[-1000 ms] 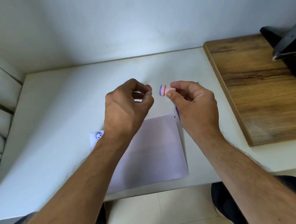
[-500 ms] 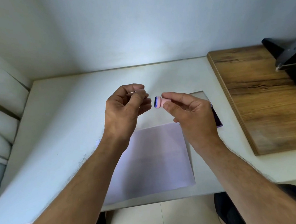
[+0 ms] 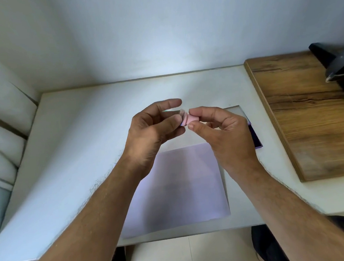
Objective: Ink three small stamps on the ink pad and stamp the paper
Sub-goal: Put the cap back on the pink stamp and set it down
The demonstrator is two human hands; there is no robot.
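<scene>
1. Half a second ago your hands were apart with a gap between them; now they meet above the worktop (image 3: pixel 85 124), and your left hand (image 3: pixel 153 131) touches the blue-rimmed end of the small pink stamp (image 3: pixel 189 120).
2. Your right hand (image 3: pixel 226 132) holds the stamp on its side, fingers (image 3: pixel 201 111) clamped around its far end, thumb beneath and forefinger on top.
3. Your left-hand fingers are pinched at the stamp's face; something thin and pale sits at that end, too small to identify. The forefinger now sticks out straight, where before it was curled.
4. The stamp is a short, smooth, pink cylinder with a wider flange at the left end.
5. The paper (image 3: pixel 183 182) lies flat on the worktop below your hands, a pale lilac matte sheet reaching the near edge. In this view more of it shows than a second ago, though the stamped blue mark seen then at its left corner is now hidden by your left forearm.
6. The ink pad (image 3: pixel 254 136) sits right of the paper, partly behind your right hand: a dark blue rectangle with a clear, glossy lid (image 3: pixel 236 110) open at its far side.
7. A wooden board (image 3: pixel 308 110) with strong grain lies at the right, against the smooth white worktop.
</scene>
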